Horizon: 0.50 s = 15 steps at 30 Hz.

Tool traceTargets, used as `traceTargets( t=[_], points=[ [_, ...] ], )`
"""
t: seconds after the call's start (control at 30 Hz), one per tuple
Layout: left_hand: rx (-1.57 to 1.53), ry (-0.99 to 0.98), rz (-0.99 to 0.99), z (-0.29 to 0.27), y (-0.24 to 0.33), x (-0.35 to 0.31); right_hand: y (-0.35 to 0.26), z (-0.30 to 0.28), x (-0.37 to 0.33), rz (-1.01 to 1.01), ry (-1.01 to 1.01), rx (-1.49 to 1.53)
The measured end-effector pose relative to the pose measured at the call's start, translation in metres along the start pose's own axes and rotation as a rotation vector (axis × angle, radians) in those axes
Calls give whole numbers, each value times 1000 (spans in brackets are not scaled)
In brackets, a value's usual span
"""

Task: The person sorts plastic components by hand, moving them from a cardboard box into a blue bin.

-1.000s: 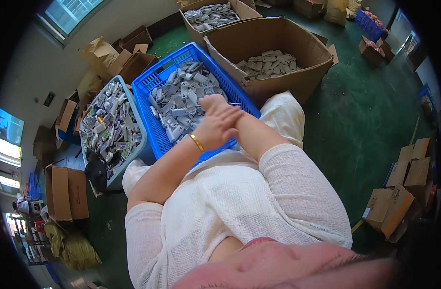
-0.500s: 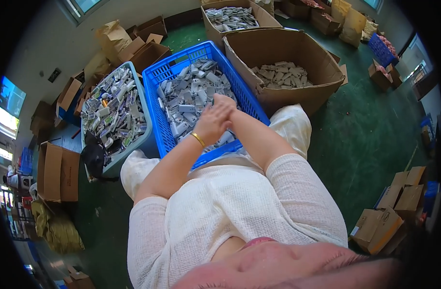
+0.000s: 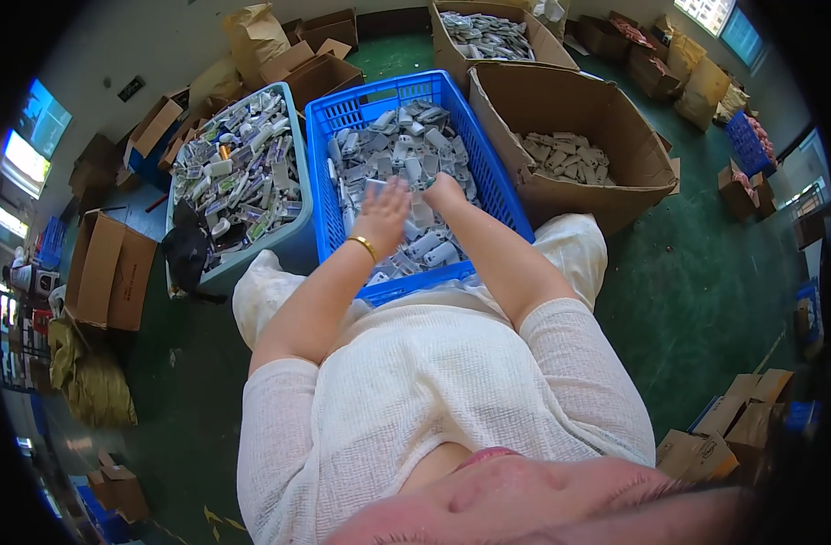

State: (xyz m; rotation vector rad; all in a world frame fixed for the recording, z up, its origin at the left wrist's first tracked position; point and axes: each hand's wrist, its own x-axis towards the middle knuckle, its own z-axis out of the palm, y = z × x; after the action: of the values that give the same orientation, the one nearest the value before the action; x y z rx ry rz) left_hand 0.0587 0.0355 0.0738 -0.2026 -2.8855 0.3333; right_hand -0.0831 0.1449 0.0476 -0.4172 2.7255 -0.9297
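Above crate (image 3: 490,182), blurry left hand (image 3: 385,216)

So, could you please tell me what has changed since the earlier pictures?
The left hand and right hand, overlapping before, have moved apart, over the pale plastic parts in the blue crate. Whether anything was grasped or released is unclear. The view turned, shifting the crate rightward in the picture. The teal tub and large cardboard box still flank it.
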Motion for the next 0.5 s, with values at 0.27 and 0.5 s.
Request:
traceTargets(
  t=[0.27,0.5],
  points=[
    [-928,45,-501,44,-22,-9,-3,7,-11,17,-211,683],
    [-1965,-298,-650,43,-18,-9,-30,14,-45,-3,-421,785]
  ],
)
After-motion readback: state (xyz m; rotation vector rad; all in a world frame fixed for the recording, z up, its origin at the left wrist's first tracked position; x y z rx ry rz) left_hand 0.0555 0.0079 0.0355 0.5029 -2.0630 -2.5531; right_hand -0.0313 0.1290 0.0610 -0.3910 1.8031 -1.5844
